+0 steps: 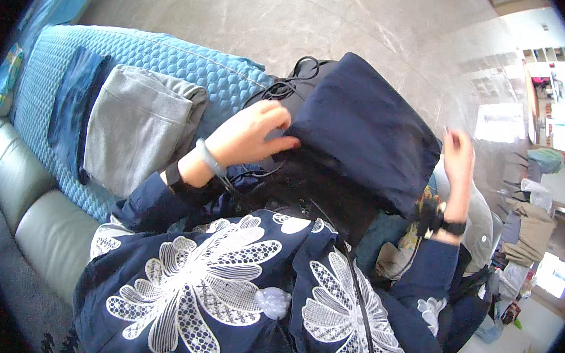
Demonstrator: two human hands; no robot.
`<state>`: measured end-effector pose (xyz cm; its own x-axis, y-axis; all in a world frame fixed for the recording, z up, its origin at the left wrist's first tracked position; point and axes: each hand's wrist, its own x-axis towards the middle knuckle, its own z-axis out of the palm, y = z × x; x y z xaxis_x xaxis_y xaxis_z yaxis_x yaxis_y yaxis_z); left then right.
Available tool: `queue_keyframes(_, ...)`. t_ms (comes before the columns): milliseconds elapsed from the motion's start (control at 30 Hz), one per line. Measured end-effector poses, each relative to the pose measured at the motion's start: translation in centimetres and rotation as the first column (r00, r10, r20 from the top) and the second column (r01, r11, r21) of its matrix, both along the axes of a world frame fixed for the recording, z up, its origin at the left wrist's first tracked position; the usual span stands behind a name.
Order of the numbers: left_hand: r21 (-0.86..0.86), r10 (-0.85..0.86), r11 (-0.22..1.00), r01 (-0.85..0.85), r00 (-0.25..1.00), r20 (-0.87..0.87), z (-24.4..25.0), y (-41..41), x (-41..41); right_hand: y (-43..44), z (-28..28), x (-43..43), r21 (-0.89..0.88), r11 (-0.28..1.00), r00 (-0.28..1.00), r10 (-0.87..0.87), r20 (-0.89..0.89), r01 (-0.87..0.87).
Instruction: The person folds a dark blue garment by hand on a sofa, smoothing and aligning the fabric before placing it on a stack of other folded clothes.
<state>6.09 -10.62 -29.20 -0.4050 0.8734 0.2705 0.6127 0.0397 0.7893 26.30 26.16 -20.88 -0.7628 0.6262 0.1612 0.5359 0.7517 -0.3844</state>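
Observation:
A folded navy garment (pixel 361 128) lies across my lap, over black fabric (pixel 321 189). My left hand (pixel 256 134) is at its left edge, the thumb tip against the cloth and a gap between thumb and forefinger. Just beyond the right edge is my right hand (pixel 458 160), slightly blurred, with bent fingers; whether it grips anything is unclear. Black cord loops (pixel 282 88) lie past my left hand. To the left, a folded grey garment (pixel 137 125) overlaps folded blue denim (pixel 74 110).
A quilted light-blue cover (pixel 173 51) lies over the green leather sofa (pixel 53 238). Ahead is a shiny grey tiled floor (pixel 255 15). A grey rounded plush item (pixel 478 222) sits beyond my right wrist. Farther right, clothes (pixel 529 231) are piled among furniture.

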Motion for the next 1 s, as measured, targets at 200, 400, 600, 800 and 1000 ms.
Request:
queue_keyframes(200,-0.011,0.071,0.997,-0.074,0.977,-0.200,-1.1,-1.3,3.5,-4.4,-3.8,-17.5,-0.093,0.915,0.918,0.395,0.003,-0.394)
queue_keyframes(400,-0.006,-0.061,0.998,0.063,0.940,-0.335,0.0,-1.8,3.9,-5.6,-5.8,-22.7,-0.198,0.888,0.756,0.458,0.468,-0.415)
queue_keyframes(600,0.013,-0.103,0.990,0.139,0.787,-0.608,1.1,-3.7,4.2,-6.1,-6.7,-22.3,-0.168,0.817,0.700,0.563,0.440,-0.551)
queue_keyframes(800,0.025,-0.062,0.994,0.102,0.761,-0.646,0.3,-6.1,4.5,-4.5,-8.2,-23.3,0.140,0.690,0.704,0.690,0.168,-0.710)
queue_keyframes(1000,-0.080,-0.100,0.995,0.065,0.779,-0.618,0.0,-5.7,3.5,-5.1,-9.2,-22.1,-0.034,0.800,0.797,0.599,0.076,-0.598)
